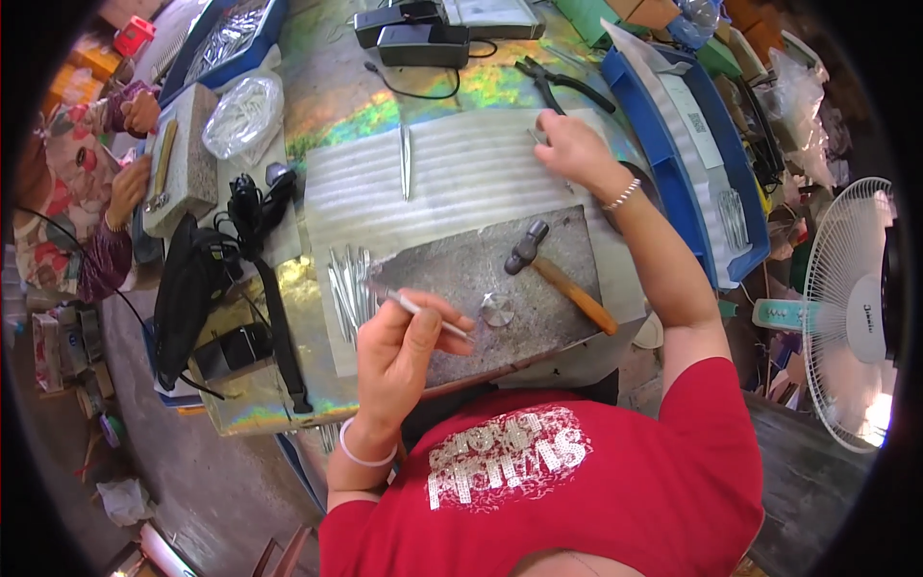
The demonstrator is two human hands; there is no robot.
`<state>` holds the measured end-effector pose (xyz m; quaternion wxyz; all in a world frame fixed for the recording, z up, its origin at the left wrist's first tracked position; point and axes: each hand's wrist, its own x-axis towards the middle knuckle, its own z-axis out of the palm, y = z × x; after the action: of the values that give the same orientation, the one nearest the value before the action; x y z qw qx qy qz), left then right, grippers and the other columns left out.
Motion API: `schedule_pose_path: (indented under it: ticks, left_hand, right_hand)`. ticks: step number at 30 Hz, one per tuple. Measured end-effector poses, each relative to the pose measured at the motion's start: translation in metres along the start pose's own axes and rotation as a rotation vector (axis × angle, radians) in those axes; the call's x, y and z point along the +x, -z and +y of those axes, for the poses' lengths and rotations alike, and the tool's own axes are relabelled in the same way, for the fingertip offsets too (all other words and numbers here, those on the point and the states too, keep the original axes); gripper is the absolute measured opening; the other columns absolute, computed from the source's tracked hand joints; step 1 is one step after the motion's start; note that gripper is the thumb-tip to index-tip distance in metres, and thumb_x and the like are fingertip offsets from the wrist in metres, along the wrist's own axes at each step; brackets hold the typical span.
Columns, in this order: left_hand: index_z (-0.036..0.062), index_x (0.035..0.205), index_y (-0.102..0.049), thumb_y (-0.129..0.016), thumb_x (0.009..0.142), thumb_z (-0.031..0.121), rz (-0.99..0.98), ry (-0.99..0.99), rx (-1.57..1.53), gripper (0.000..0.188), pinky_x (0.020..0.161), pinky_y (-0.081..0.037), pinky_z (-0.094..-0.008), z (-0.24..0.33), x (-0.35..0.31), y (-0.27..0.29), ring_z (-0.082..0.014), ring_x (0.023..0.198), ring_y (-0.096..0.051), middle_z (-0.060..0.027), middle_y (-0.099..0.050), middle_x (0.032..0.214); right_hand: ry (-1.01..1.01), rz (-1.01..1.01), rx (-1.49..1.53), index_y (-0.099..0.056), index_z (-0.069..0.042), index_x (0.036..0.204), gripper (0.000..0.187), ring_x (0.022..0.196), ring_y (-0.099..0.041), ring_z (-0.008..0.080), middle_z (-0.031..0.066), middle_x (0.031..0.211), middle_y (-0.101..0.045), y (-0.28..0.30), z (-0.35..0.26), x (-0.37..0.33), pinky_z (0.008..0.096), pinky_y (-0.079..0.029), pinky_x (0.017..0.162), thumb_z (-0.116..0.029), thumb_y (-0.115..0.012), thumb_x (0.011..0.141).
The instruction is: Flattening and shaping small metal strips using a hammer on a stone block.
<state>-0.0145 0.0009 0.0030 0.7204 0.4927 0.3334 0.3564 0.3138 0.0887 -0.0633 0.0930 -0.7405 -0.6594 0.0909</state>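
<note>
My left hand (389,361) pinches a slim silver metal piece (428,315), tweezers-like in shape, over the near left edge of a dark metal slab (442,274). On the slab lie a ball-peen hammer (562,284) with a wooden handle and a small round metal disc (497,310). My right hand (575,152) is stretched out over the right side of a white foam sheet (356,183), fingers closed; what they hold is too small to make out. Pliers with dark handles (562,87) lie just beyond it. A pair of tweezers (406,163) rests alone on the foam.
Several similar slim metal pieces (346,288) lie left of the slab. A long blue tray (663,144) stands at the right, a black bag with straps (207,279) at the left. Across the left side, another person's hands (125,188) rest by a stone block (187,183). A fan (851,313) stands far right.
</note>
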Motion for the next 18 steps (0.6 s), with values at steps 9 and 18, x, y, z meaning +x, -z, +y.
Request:
schedule_pose_path:
  ticks: [9,18]
  left_hand:
    - [-0.0059,0.097,-0.061,-0.054,0.090,0.003,-0.017,0.055,-0.029,0.013,0.054,-0.048,-0.0193,0.013,-0.007,-0.002,-0.0080,0.062,-0.059,-0.0066,-0.064,0.075]
    - [-0.0035,0.112,-0.055,-0.057,0.087,-0.002,-0.112,-0.167,0.160,0.025,0.061,-0.048,-0.0206,-0.011,0.000,-0.019,-0.0082,0.068,-0.060,-0.0098,-0.066,0.085]
  right_hand:
    - [0.093,0.097,0.228,-0.056,0.002,0.086,0.015,0.070,-0.059,0.0282,0.0169,0.073,-0.059,0.043,-0.004,-0.017,0.0361,-0.046,0.063,-0.008,-0.055,0.075]
    - [0.213,-0.294,1.006,-0.057,0.001,0.089,0.008,0.062,-0.055,0.0051,0.0039,0.077,-0.057,0.089,-0.111,-0.148,0.0191,-0.041,0.051,0.000,-0.061,0.082]
